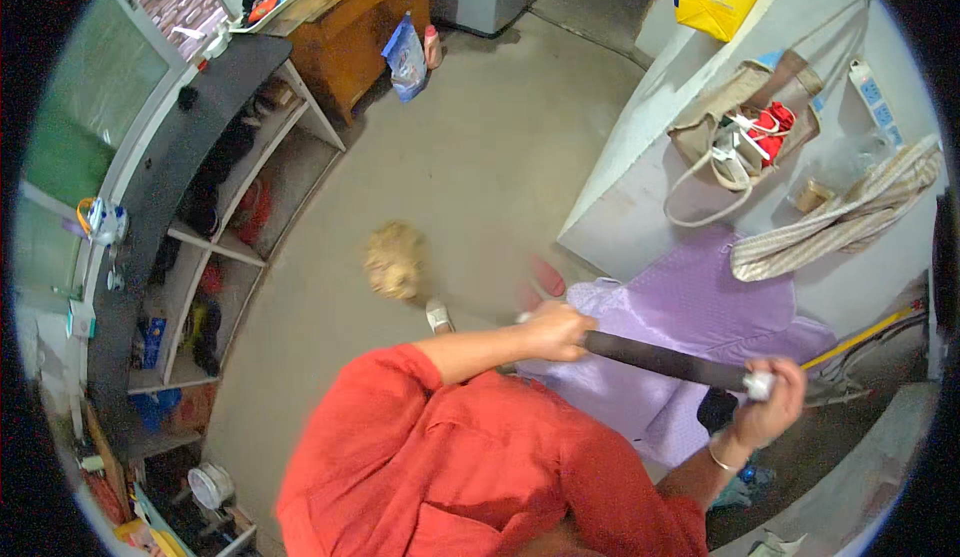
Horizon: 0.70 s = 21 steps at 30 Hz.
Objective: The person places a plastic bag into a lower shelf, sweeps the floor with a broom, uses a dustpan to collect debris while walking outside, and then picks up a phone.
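Note:
Between my hands runs a thick dark pole (665, 357), slanting down to the right, with a white piece at its right end. My left hand (558, 330) is closed round its left end. My right hand (775, 397), a pale bracelet at the wrist, grips the white end piece. Beyond my left hand the pole's continuation, if any, is blurred. A purple quilted cover (650, 397) spreads under and beyond the pole. Past my left hand, a blurred pinkish-red shape (547, 275) shows near the floor. My white shoe (438, 317) stands left of it.
A fluffy tan dog (393, 260) is on the floor just ahead. Open shelving (215, 242) curves along the left. A wooden desk (350, 32) stands far off, with a blue-white bag (405, 62) beside it. A beige bag (700, 132) and striped cloth (850, 212) hang on the right wall.

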### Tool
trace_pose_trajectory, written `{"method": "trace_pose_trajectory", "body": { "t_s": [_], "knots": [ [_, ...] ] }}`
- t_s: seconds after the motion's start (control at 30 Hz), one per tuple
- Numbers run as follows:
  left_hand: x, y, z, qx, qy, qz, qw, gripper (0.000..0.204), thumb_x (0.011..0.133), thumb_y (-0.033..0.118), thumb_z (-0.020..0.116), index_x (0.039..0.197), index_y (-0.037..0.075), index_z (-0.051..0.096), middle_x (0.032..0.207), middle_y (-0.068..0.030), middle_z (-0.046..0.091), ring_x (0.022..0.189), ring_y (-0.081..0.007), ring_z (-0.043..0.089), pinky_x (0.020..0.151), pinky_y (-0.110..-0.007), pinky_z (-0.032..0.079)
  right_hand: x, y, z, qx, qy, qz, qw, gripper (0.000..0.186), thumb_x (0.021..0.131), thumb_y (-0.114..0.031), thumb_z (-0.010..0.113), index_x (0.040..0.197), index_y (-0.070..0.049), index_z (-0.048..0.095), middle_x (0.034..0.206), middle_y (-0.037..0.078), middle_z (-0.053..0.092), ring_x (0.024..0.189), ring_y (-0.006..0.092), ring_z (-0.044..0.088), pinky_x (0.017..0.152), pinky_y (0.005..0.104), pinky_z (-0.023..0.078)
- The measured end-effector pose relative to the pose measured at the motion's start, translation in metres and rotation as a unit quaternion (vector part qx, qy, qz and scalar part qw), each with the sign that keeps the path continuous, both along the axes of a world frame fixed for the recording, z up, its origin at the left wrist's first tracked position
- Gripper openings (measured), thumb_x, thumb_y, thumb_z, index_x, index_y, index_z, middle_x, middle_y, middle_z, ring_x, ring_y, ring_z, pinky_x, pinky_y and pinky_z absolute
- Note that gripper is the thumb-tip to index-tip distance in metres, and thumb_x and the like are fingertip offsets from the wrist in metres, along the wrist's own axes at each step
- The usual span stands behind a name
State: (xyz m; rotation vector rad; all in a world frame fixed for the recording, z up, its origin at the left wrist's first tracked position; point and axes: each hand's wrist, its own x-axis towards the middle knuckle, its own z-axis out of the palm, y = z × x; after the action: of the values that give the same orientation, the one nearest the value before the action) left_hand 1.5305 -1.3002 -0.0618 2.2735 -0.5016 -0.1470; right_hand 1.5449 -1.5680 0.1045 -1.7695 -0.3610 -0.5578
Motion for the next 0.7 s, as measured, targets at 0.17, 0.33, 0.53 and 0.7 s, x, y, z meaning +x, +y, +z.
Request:
{"method": "trace_pose_trajectory", "body": {
  "t_s": [0.17, 0.33, 0.53, 0.7],
  "knots": [
    [0.088, 0.031, -0.033, -0.064, -0.039, -0.033, 0.997, 0.013, 0.062, 0.015, 0.061, 0.072, 0.01, 0.055, 0.06, -0.0137, 0.056, 0.063, -0.0356, 0.058, 0.057, -0.046, 0.046, 0.004, 0.071, -0.007, -0.169, -0.099, -0.01, 0.981, 0.023, 0.084, -0.017, 0.042, 0.079, 0.0, 0.056, 0.073, 0.013, 0.059, 0.065, 0.0243, 0.055, 0.063, 0.0363, 0.045],
    [0.164, 0.118, -0.16, -0.003, 0.01, -0.028, 1.0, 0.017, 0.06, 0.016, 0.063, 0.076, 0.013, 0.058, 0.077, -0.0086, 0.061, 0.08, -0.0313, 0.059, 0.069, -0.043, 0.045, 0.045, 0.224, -0.081, -0.316, -0.093, 0.119, 0.937, 0.01, 0.072, -0.006, 0.047, 0.075, -0.001, 0.055, 0.072, 0.014, 0.057, 0.065, 0.0302, 0.056, 0.059, 0.0373, 0.046],
    [0.165, 0.219, -0.133, -0.069, 0.002, 0.109, 0.992, 0.02, 0.061, 0.018, 0.065, 0.08, 0.014, 0.059, 0.078, -0.0096, 0.06, 0.084, -0.0306, 0.058, 0.072, -0.043, 0.044, 0.102, 0.31, -0.062, -0.312, -0.129, 0.192, 0.921, 0.014, 0.071, -0.009, 0.045, 0.074, 0.0, 0.054, 0.071, 0.014, 0.057, 0.061, 0.028, 0.054, 0.057, 0.0361, 0.045],
    [0.119, 0.312, -0.181, -0.096, -0.046, 0.242, 0.964, 0.017, 0.064, 0.019, 0.064, 0.077, 0.012, 0.055, 0.074, -0.0089, 0.058, 0.08, -0.0298, 0.057, 0.073, -0.041, 0.042, 0.126, 0.4, -0.058, -0.247, -0.142, 0.343, 0.895, 0.013, 0.065, -0.006, 0.044, 0.071, 0.0, 0.054, 0.069, 0.013, 0.058, 0.056, 0.0259, 0.052, 0.053, 0.034, 0.043]
  ]
}}
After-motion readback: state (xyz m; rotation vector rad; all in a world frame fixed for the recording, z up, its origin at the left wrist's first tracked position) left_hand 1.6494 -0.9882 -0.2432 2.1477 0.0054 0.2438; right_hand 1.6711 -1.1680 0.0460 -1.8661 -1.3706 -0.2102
